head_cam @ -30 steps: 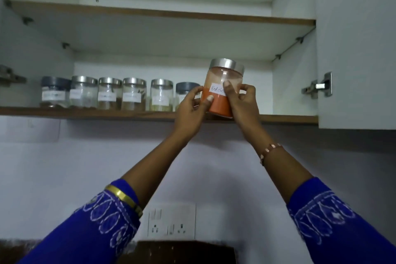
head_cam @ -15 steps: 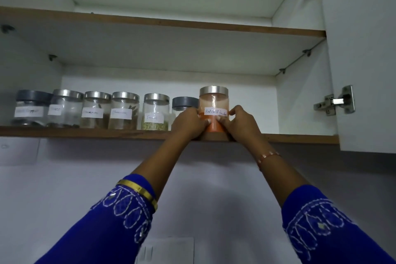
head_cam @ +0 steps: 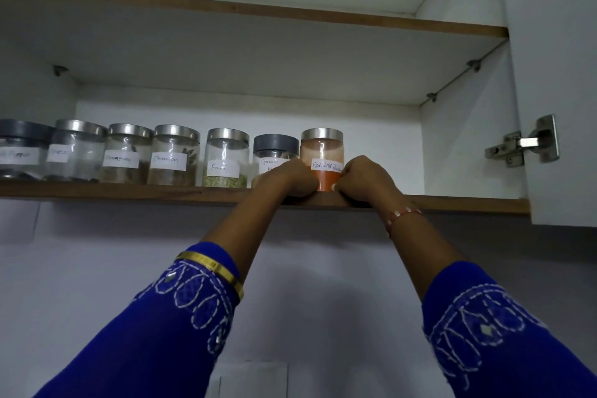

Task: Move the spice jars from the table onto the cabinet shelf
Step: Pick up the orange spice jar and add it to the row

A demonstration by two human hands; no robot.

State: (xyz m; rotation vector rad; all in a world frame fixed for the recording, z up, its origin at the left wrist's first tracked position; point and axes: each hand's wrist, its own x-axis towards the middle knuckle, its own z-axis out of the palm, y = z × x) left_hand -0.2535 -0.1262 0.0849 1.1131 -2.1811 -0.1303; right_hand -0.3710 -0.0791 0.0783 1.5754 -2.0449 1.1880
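Note:
A clear jar of red chilli powder (head_cam: 321, 152) with a steel lid stands upright on the lower cabinet shelf (head_cam: 129, 192), at the right end of a row of jars. My left hand (head_cam: 287, 179) holds its left side and my right hand (head_cam: 365, 179) holds its right side, low down near its base. Beside it stand the grey-lidded garam masala jar (head_cam: 273, 150), the fennel jar (head_cam: 226, 158), the cinnamon jar (head_cam: 172, 157) and several more labelled jars (head_cam: 77, 152) towards the left.
To the right of the red jar the shelf runs bare up to the cabinet's side wall (head_cam: 465, 145). The open cabinet door (head_cam: 559, 74) with its hinge (head_cam: 523, 142) stands at the right. An upper shelf (head_cam: 258, 13) lies above. A wall socket plate (head_cam: 252, 378) shows below.
The red chilli jar went from being held tilted in front of the shelf to standing upright on it, pushed in next to the garam masala jar. Both hands slid down to its base.

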